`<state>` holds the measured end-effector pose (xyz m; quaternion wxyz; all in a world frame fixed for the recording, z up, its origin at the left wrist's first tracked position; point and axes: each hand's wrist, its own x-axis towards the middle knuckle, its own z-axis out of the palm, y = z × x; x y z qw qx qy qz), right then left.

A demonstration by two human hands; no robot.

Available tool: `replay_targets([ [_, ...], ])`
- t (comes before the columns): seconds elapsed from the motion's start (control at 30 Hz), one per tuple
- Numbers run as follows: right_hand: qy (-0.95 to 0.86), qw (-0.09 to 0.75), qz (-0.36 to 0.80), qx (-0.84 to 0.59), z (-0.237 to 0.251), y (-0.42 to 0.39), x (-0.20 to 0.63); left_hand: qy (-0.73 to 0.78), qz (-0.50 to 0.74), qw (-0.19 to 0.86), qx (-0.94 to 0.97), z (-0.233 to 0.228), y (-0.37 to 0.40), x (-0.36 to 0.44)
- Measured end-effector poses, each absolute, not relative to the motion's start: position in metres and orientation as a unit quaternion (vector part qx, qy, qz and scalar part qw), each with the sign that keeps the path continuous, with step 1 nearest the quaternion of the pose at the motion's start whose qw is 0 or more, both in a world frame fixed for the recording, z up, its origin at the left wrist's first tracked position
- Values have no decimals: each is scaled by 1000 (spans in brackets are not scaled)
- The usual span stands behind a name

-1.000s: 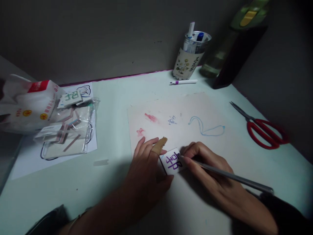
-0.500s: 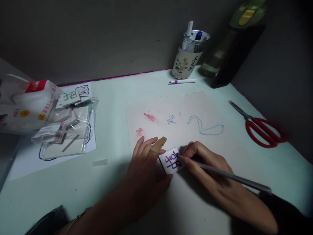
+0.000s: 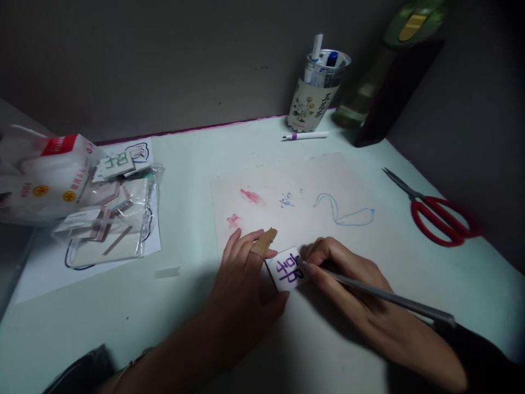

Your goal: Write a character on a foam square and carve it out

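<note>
At lower centre of the frame, the left hand [image 3: 246, 284] pins a small white tile [image 3: 286, 269] bearing a purple character to the stained paper sheet [image 3: 295, 208] on the pale counter [image 3: 192, 164], its fingers [image 3: 262, 243] lying flat around the tile's left edge (one wears a tan bandage). The right hand [image 3: 348, 284], fingers closed around a slim grey pen [image 3: 381, 298], sets the tip at the tile's right edge. Red-handled scissors [image 3: 438, 216] lie at right, a cup of markers [image 3: 318, 90] stands at upper centre with a loose white marker [image 3: 305, 135] just before it, and plastic bags of pieces [image 3: 106, 219] sit at left.
</note>
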<state>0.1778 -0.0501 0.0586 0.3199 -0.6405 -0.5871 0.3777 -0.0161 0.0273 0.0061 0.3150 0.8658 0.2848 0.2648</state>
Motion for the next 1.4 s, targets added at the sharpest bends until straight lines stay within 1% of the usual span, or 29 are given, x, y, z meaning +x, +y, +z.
replay_targets([
  [0.27,-587,305,388,-641,61,-51,178,284,262,316,866,5,28,-17],
  [0.47,-586,314,389,-638,60,-50,178,287,257,315,867,5,27,-18],
  [0.8,-591,309,391,-635,62,-53,180,281,271,309,867,3,28,-16],
  [1.4,-600,298,388,-633,63,-54,181,289,257,309,869,6,28,-17],
])
